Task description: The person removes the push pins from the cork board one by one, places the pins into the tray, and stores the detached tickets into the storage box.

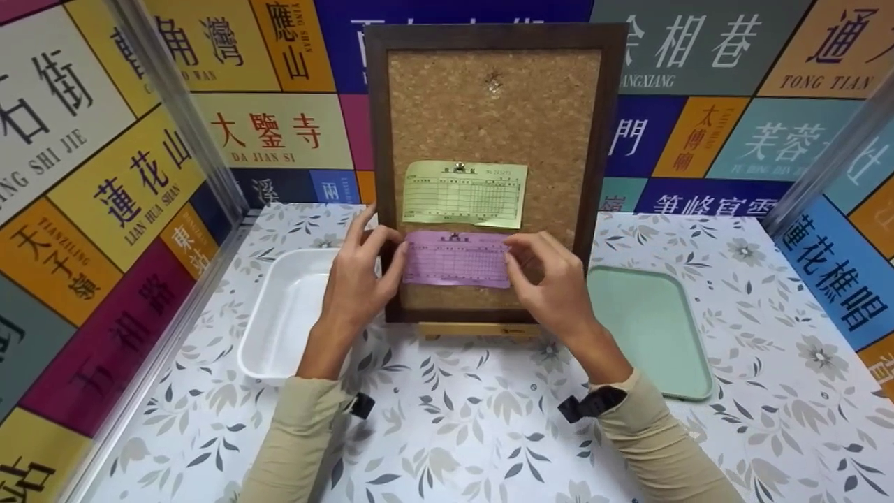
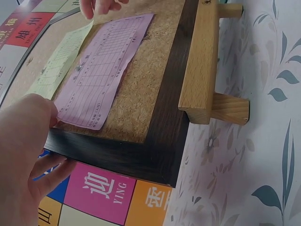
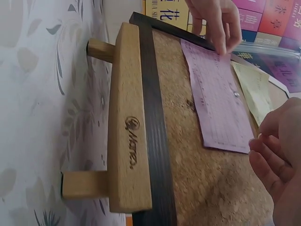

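A dark-framed cork board (image 1: 489, 105) stands on a small wooden easel (image 1: 478, 330). A yellow-green slip (image 1: 464, 195) is pinned to it. Just below lies a purple slip (image 1: 455, 260) with a small pin (image 3: 235, 94) at its top edge. My left hand (image 1: 380, 241) has its thumb on the slip's left end, with fingers along the frame's outer side (image 2: 47, 174). My right hand (image 1: 538, 269) has curled fingers pinching the slip's right end. The left wrist view shows the purple slip (image 2: 101, 70) lying flat on the cork.
A white rectangular tray (image 1: 279, 314) sits left of the board and a pale green tray (image 1: 649, 328) to its right, both on the floral tablecloth. Sign-covered walls close in on the left, back and right. A lone pin (image 1: 494, 82) sticks near the board's top.
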`<state>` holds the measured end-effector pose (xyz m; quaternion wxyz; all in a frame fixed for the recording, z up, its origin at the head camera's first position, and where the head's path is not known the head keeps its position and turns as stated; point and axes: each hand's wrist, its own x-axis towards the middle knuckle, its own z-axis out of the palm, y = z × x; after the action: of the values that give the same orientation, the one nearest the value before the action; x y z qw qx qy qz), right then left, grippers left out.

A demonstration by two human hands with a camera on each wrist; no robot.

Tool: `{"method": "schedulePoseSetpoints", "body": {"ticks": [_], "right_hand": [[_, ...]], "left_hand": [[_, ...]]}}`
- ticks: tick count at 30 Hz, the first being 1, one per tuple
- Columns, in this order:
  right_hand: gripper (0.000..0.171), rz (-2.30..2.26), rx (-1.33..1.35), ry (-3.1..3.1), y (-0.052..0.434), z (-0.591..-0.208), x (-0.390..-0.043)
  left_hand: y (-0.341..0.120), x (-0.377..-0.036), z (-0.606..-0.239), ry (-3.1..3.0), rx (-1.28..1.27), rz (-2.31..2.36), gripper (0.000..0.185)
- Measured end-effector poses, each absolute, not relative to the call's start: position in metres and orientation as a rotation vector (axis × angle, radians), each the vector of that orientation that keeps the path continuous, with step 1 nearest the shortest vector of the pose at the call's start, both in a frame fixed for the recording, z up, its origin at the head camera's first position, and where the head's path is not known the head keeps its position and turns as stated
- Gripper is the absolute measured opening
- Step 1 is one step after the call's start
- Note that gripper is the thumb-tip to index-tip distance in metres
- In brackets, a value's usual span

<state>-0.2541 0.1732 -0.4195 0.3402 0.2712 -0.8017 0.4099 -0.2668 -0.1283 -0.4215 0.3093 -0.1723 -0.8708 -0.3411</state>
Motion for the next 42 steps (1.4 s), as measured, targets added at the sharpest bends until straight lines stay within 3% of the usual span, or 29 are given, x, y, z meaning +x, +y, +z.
{"method": "schedulePoseSetpoints", "body": {"ticks": [42], "right_hand": [[0.006, 1.146, 0.527, -2.063, 0.101, -0.421, -0.272]], "left_hand": [[-0.13, -0.269, -0.423, -2.266, -0.485, -0.895, 0.016]]}}
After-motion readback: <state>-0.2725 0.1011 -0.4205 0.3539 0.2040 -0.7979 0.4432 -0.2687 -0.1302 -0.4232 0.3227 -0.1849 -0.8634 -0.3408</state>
